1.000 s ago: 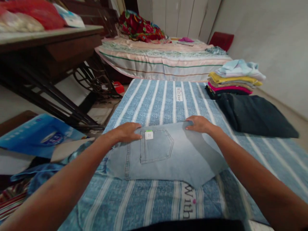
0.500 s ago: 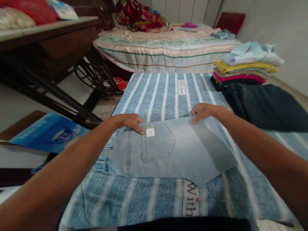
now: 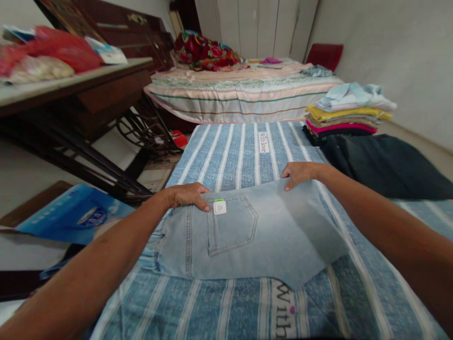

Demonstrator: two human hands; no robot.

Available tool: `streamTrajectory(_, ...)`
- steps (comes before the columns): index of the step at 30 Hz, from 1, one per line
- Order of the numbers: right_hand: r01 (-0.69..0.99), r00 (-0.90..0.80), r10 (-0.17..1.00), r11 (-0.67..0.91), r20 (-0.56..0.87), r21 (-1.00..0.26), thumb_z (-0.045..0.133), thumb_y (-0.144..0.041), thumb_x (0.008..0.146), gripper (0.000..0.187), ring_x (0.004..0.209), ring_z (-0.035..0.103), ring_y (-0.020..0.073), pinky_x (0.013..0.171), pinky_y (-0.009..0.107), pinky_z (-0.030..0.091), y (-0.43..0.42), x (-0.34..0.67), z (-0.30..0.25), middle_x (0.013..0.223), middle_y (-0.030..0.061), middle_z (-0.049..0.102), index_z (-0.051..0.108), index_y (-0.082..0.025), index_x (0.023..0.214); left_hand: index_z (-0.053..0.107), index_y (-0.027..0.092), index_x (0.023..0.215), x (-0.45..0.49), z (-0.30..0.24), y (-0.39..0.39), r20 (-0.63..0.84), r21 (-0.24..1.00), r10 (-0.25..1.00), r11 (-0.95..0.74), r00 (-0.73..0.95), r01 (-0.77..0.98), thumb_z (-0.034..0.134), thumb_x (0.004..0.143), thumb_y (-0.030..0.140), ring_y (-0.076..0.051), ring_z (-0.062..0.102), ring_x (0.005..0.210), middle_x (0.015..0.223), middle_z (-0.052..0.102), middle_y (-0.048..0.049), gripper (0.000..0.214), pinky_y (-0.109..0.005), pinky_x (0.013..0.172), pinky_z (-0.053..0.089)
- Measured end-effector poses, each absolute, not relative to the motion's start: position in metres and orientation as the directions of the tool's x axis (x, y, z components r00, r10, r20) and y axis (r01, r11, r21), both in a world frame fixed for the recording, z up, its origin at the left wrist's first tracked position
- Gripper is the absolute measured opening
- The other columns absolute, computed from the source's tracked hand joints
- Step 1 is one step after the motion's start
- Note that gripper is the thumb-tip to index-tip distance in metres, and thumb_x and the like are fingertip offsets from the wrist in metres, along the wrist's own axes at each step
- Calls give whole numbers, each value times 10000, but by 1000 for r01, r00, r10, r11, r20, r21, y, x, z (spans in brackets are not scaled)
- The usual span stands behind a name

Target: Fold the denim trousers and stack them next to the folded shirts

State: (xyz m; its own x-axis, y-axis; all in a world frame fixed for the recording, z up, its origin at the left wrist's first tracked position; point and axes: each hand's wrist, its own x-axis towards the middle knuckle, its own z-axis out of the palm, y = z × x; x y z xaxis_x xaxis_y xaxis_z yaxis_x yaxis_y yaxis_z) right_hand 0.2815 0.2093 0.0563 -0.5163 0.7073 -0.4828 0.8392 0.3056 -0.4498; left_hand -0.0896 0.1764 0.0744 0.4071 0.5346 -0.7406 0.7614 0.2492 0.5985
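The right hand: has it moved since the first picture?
Yes: the right hand has moved slightly to the right, judged against the "With love" patch.

Ahead of me: bed (image 3: 230,104) under a pale spread with green and brown stripes. Beyond it, whitish wardrobe (image 3: 258,33), tall door panels. On my right, plain pale wall (image 3: 389,61); red chair (image 3: 323,56) near it, beside the bed's far end. On my left, dark wooden table (image 3: 113,97), pale top, spoked wheel (image 3: 136,128) beneath. Light-coloured floor (image 3: 150,170) partly visible. Light soft, dimmer under the table.
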Motion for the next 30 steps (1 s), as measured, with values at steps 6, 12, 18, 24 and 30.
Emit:
streamTrajectory(6, 793, -559, 798, 437, -223, -425, 631, -464, 691, 298, 592, 522, 131, 540, 237, 363, 184, 302, 138, 604, -31, 561, 639, -166, 696, 633, 125, 913, -86, 169, 169, -556, 557, 690, -103, 463, 824, 674, 602, 406, -181, 610, 749, 823, 678, -18, 422, -290, 688, 492)
streamTrajectory(12, 852, -446, 696, 523, 563, 29, 545, -369, 822, 218, 775, 584, 202, 704, 309, 419, 132, 319, 171, 822, 37, 657, 640, -173, 835, 616, 176, 940, -83, 236, 120, 140, -84, 803, -573, 579, 815, 405, 779, 438, -133, 548, 687, 760, 562, 32, 373, -317, 715, 467)
streamTrajectory(18, 759, -612, 571, 620, 547, 200, 429, -93, 856, 211, 797, 560, 196, 750, 332, 419, 60, 322, 48, 842, 83, 644, 629, -159, 853, 579, 169, 1056, -85, 89, 31, 388, -389, 521, -655, 761, 647, 360, 812, 76, -201, 575, 928, 993, 646, -79, 341, -328, 833, 446)
streamTrajectory(24, 814, -544, 719, 578, 433, 62, 415, -52, 851, 245, 911, 534, 223, 807, 343, 417, 25, 329, -27, 960, 109, 631, 630, -143, 926, 546, 191, 1190, -83, 25, -6, 265, -229, 660, -665, 703, 711, 434, 777, 142, -280, 526, 1152, 1264, 576, -114, 431, -465, 1004, 345)
streamTrajectory(30, 855, -487, 781, 517, 392, 33, 436, -35, 811, 254, 907, 524, 232, 808, 347, 405, 27, 328, -22, 982, 112, 623, 636, -150, 918, 481, 189, 1268, -100, 38, 4, 246, -309, 656, -645, 714, 699, 397, 752, 70, -295, 441, 1262, 1331, 517, -138, 537, -459, 974, 390)
